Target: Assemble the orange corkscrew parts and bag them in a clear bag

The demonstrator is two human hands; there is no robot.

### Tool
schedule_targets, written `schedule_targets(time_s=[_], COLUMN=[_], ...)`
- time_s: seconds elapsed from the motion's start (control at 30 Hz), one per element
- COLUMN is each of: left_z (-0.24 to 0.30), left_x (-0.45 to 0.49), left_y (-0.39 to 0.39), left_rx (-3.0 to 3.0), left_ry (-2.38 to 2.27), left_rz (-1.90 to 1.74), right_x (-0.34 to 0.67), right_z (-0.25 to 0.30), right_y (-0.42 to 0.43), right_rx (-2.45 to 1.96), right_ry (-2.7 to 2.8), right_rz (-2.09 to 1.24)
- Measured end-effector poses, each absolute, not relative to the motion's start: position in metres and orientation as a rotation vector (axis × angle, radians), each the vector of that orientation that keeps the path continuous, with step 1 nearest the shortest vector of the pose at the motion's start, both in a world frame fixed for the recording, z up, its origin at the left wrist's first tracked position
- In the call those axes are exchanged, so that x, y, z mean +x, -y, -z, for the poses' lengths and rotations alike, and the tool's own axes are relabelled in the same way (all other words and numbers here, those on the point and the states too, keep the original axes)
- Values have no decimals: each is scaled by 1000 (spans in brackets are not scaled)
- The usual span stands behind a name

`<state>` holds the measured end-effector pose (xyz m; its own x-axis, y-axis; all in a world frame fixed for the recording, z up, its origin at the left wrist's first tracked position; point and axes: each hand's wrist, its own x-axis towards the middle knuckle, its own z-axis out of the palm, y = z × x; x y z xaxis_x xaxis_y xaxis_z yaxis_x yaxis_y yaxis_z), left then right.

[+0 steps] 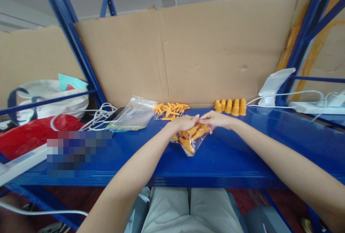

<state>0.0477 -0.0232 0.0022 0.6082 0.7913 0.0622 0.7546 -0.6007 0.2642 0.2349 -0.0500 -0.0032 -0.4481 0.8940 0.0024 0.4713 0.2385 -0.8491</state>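
A clear plastic bag (190,150) with several orange plastic pieces (192,133) inside stands in front of me on the blue shelf. At its upper edge, my left hand (185,122) is closed on the bag from the left. My right hand (215,119) pinches the same edge from the right, and the fingertips of both hands nearly meet. Just behind my left hand lies a pile of orange branched pieces (169,108) with small ball chains. Beyond my right hand, several orange cup-shaped pieces (231,106) stand in rows.
Flat clear bags (134,114) lie left of the pile, beside white cables (101,116). A red bag (40,132) and a white cloth bag (45,96) sit farther left. Cardboard (210,53) closes off the back. On the right are a white pouch (275,85) and a power strip (309,107).
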Motion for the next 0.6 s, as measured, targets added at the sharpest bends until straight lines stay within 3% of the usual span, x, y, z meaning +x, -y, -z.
schedule_targets(time_s=[0.13,0.4,0.6], left_z=[0,4,7], left_x=[47,47,53], left_y=[19,18,18], left_rx=[2642,2649,2579], left_ry=[-1285,-1360,-1339], left_rz=[-286,-374,-480], right_x=[244,257,255], right_z=[-6,9,19], right_y=[50,25,25], right_rx=[-1196,-1334,-1367], right_ry=[1813,1486,1520], right_rz=[-1333,-1010,-1271])
